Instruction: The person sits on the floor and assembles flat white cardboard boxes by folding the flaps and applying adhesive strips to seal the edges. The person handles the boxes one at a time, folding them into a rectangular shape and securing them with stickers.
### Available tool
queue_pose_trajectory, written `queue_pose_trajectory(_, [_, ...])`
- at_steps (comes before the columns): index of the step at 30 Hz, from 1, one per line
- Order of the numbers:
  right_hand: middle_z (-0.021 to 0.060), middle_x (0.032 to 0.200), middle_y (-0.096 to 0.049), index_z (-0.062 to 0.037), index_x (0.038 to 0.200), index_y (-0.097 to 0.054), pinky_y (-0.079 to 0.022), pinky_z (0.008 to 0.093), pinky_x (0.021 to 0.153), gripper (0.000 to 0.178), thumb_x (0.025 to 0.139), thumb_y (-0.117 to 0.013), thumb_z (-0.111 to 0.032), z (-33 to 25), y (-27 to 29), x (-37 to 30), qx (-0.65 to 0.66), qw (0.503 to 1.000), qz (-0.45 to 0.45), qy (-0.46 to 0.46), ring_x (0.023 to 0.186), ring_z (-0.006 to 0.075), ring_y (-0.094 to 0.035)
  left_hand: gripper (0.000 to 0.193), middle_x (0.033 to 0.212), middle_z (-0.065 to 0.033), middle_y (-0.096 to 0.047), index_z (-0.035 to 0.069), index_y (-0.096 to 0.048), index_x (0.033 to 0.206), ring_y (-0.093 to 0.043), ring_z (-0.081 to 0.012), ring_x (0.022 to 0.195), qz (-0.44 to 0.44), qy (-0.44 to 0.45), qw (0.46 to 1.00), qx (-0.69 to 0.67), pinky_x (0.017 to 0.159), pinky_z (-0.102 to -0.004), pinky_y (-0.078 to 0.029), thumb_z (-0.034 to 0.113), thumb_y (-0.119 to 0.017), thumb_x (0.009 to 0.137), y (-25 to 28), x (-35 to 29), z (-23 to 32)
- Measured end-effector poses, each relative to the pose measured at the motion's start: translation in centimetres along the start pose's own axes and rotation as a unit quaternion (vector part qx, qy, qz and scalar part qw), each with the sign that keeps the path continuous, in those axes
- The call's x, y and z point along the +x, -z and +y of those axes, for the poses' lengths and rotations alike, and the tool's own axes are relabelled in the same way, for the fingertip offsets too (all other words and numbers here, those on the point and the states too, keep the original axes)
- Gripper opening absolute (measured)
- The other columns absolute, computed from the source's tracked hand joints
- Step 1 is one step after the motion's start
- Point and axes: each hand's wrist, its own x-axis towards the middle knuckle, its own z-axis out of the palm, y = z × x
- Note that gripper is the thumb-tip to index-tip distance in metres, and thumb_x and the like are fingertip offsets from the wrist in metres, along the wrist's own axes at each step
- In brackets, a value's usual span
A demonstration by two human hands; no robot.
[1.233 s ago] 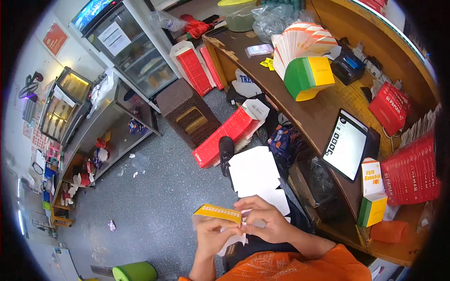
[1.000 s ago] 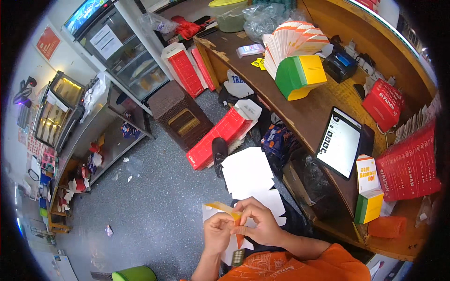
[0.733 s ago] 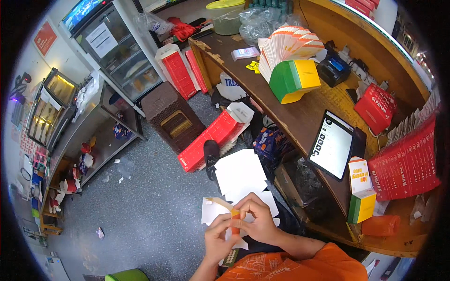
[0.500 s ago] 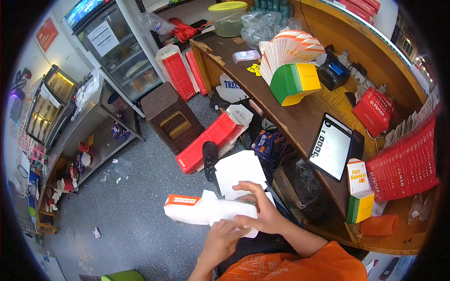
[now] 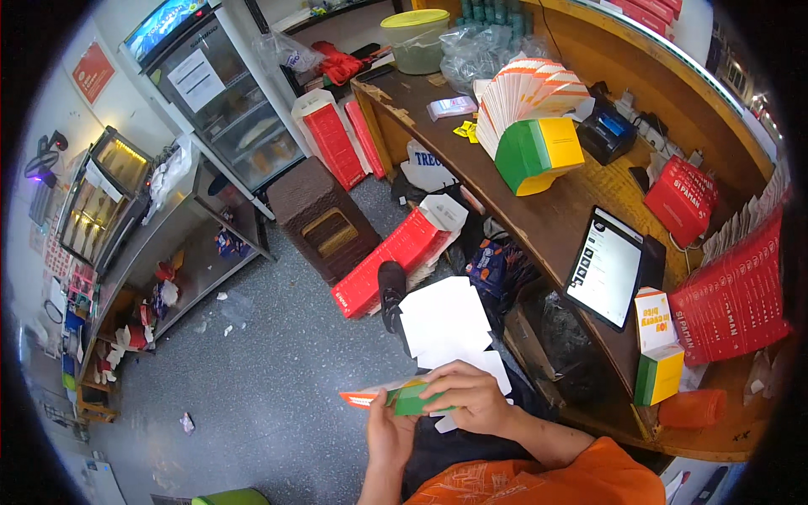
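Observation:
Both my hands hold a small cardboard food box [image 5: 407, 400] over my lap, its orange, white and green printed side now showing. My left hand [image 5: 391, 436] pinches its lower side, with the thumb up against the green panel. Across the right end lie the curled fingers of my right hand [image 5: 473, 402], which cover that end. Beneath and beyond the hands, a flat white unfolded carton [image 5: 444, 316] rests on my legs, blank side up. Its lower part is partly hidden by my right hand.
On the brown counter [image 5: 513, 223] at right stand a fan of stacked cartons [image 5: 530, 93], a tablet [image 5: 604, 268], a green-yellow box [image 5: 661, 370] and red box stacks [image 5: 728, 295]. A brown woven stool [image 5: 324, 223] and a red carton stack [image 5: 391, 257] are on the floor ahead.
The box has turned from its white side to its printed green and orange side. Both hands have shifted their hold on it. The whole view has swung slightly.

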Motion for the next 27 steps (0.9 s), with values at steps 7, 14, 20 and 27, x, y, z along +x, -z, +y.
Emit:
queue_pose_trajectory(7, [0.0088, 0.101, -0.073, -0.0031, 0.085, -0.073, -0.055, 0.0381, 0.089, 0.027, 0.067, -0.063, 0.014, 0.1, 0.8, -0.9, 0.019, 0.995, 0.087, -0.046, 0.104, 0.0294, -0.068, 0.03, 0.121, -0.0154, -0.068, 0.0, -0.058, 0.122, -0.067, -0.0254, 0.11, 0.038, 0.048, 0.993, -0.104, 0.096, -0.0405, -0.055, 0.023, -0.057, 0.103, -1.8, 0.3, -0.6])
queue_pose_trajectory(14, [0.0071, 0.101, -0.073, -0.0073, 0.096, -0.075, -0.053, 0.0355, 0.081, 0.028, 0.071, -0.076, 0.007, -0.1, 1.2, -0.8, -0.038, 0.993, 0.07, -0.088, 0.092, 0.0278, -0.067, 0.025, 0.115, -0.0104, -0.069, 0.003, -0.06, 0.12, -0.066, -0.0236, 0.109, -0.033, -0.078, 0.996, 0.031, 0.095, -0.0359, -0.055, 0.016, -0.065, 0.099, -0.2, 1.4, -0.8])
queue_pose_trajectory(20, [0.0071, 0.101, -0.073, -0.0073, 0.098, -0.075, -0.053, 0.0358, 0.08, 0.027, 0.074, -0.078, 0.006, -0.6, 1.4, -0.6, -0.056, 0.991, 0.115, -0.05, 0.09, 0.0276, -0.066, 0.019, 0.106, -0.0084, -0.072, 0.002, -0.063, 0.112, -0.069, -0.0195, 0.096, 0.034, -0.027, 0.998, -0.037, 0.083, -0.033, -0.055, 0.013, -0.067, 0.097, -0.8, 2.5, -0.8])
queue_pose_trajectory(27, [0.0115, 0.093, -0.073, -0.0064, 0.103, -0.072, -0.055, 0.0423, 0.076, 0.017, 0.087, -0.073, -0.012, -0.3, 1.1, -1.1, -0.06, 0.984, 0.062, -0.157, 0.084, 0.0331, -0.07, 0.014, 0.103, -0.0124, -0.07, 0.0, -0.064, 0.101, -0.067, -0.0189, 0.094, 0.097, -0.266, 0.893, 0.349, 0.084, -0.0334, -0.055, 0.001, -0.074, 0.091, -1.1, 0.1, 0.8])
